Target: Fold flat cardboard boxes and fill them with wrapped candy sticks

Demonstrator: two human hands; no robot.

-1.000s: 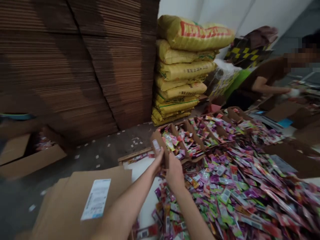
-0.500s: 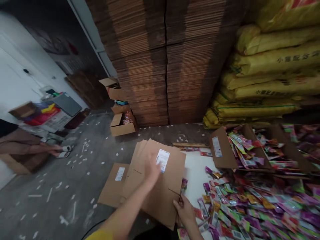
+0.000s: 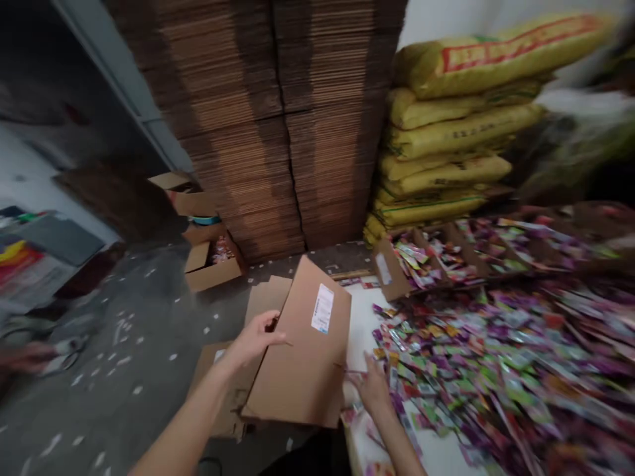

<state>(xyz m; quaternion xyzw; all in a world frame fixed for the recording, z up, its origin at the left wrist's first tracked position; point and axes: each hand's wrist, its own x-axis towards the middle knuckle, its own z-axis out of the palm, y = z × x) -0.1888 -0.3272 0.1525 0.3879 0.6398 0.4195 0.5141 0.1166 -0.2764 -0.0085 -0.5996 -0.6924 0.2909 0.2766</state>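
A brown cardboard box (image 3: 302, 357) with a white printed label (image 3: 323, 308) stands tilted in front of me. My left hand (image 3: 258, 338) is closed on its left edge, thumb over the front face and the other fingers behind. Just off the box's right edge is my right hand (image 3: 371, 390), blurred, its fingers apart and nothing seen in them. Behind and left of the box, more flat cardboard (image 3: 265, 301) leans, partly covered by it. Small colourful packets (image 3: 446, 370) lie in a wide heap on the white tabletop (image 3: 361, 324) to the right.
Tall stacks of flattened cardboard (image 3: 238, 158) rise at the back, beside piled yellow sacks (image 3: 446, 139). Packet-filled cartons (image 3: 391, 268) line the table's far side. An open carton (image 3: 213, 271) sits on the littered floor. Another person's foot (image 3: 64, 350) shows at far left.
My left hand has moved from the label area to the left edge, and the labelled box is lifted and tilted away from the pieces behind. My right hand has come off its lower right edge.
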